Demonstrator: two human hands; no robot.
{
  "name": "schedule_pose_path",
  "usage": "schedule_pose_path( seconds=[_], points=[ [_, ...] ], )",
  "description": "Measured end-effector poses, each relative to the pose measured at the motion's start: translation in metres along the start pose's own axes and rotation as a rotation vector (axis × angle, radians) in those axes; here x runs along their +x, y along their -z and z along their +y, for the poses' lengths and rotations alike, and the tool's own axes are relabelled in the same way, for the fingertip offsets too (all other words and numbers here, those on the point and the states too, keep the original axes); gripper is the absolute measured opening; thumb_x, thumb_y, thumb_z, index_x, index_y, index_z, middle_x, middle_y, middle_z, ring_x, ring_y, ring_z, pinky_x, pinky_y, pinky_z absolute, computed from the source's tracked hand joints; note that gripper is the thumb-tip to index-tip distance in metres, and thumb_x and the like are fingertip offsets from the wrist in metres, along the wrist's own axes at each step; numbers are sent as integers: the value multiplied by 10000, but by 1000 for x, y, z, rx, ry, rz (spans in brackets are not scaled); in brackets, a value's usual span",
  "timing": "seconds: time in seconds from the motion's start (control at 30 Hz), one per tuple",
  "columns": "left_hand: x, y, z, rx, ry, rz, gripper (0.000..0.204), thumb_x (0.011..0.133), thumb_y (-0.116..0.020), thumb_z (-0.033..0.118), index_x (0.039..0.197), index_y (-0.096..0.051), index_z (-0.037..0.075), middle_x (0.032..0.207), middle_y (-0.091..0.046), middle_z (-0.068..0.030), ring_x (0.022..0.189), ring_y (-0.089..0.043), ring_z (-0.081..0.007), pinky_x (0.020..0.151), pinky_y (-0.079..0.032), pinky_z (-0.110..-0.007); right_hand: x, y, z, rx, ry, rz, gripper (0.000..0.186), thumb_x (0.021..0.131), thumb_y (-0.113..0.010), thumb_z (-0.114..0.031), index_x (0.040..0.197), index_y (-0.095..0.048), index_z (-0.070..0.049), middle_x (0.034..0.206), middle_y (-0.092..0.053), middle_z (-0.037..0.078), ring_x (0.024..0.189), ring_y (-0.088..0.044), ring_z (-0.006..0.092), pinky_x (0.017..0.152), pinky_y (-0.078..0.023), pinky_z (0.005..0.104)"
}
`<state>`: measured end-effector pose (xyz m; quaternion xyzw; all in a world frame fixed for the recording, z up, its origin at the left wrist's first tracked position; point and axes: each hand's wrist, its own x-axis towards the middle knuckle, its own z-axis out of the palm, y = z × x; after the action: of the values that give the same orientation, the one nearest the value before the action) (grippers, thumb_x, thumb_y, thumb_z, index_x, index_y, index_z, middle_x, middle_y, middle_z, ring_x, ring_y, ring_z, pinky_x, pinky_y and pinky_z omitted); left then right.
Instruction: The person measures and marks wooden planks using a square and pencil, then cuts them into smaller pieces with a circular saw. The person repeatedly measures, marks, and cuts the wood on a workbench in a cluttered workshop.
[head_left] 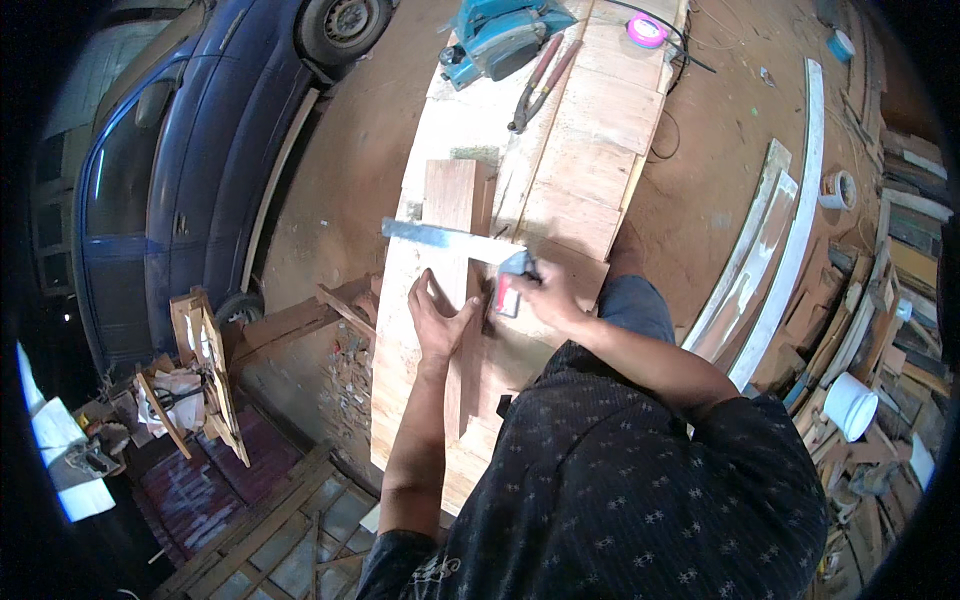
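Observation:
A handsaw (428, 235) lies with its blade across a wooden plank (449, 193) on the workbench. My right hand (550, 297) is closed around the saw's red and dark handle, to the right of the plank; the handle is slightly blurred. Just nearer than the blade, my left hand (441, 322) grips the plank, its thumb and fingers curved over it. A second strip of wood (487, 200) shows along the plank's right side. The plank runs lengthwise on the pale wooden workbench (577, 188).
Pincers (541, 85) with reddish handles and a blue power tool (507, 42) lie at the bench's far end, beside a pink tape roll (647, 31). A blue car (215, 130) stands left. Long boards (790, 255), a white bucket (850, 407) and stacked timber lie right.

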<state>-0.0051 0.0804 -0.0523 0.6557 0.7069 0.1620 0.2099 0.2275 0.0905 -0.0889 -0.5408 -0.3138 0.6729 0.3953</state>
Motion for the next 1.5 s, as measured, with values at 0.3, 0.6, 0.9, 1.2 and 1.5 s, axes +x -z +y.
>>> schedule_pose_path(
  seconds=[0.3, 0.6, 0.9, 1.2, 1.5],
  points=[
    [39, -28, 33, 3, -7, 85, 947, 769, -914, 377, 1525, -450, 45, 1449, -435, -274, 1374, -419, -427, 1119, -409, -521, 8, 83, -49, 2, 57, 112, 256, 982, -748, -161, 1195, -735, -18, 1041, -738, 11, 941, -636, 96, 863, -525, 284],
    [29, -27, 37, -101, -350, 79, 1032, 806, -853, 454, 1567, -317, 6, 1581, -275, -324, 1478, -266, -517, 1228, -256, -604, 43, 9, -21, 49, 103, -26, 221, 948, -773, -144, 1101, -727, 9, 980, -734, 37, 859, -634, 115, 796, -547, 321],
    [42, -31, 46, 26, -453, -76, 914, 766, -760, 391, 1510, -417, -14, 1556, -368, -301, 1482, -310, -503, 1257, -182, -637, 49, -25, -7, 178, 9, -30, 203, 953, -750, -157, 1063, -734, 12, 929, -746, 45, 810, -657, 114, 737, -552, 329],
    [44, -34, 49, 163, -419, -119, 941, 800, -679, 470, 1565, -397, 1, 1619, -376, -240, 1539, -287, -435, 1279, -129, -622, 36, -15, -10, 204, -36, 0, 243, 969, -777, -268, 1000, -741, -30, 773, -643, -28, 654, -556, 53, 572, -446, 251],
    [44, -37, 46, 216, -378, -149, 996, 824, -616, 551, 1612, -334, 11, 1696, -269, -227, 1595, -177, -405, 1273, -5, -647, 35, -15, -10, 304, -124, -12, 213, 984, -764, -253, 1026, -737, -46, 800, -632, -39, 673, -559, 48, 573, -448, 246]
  ],
)
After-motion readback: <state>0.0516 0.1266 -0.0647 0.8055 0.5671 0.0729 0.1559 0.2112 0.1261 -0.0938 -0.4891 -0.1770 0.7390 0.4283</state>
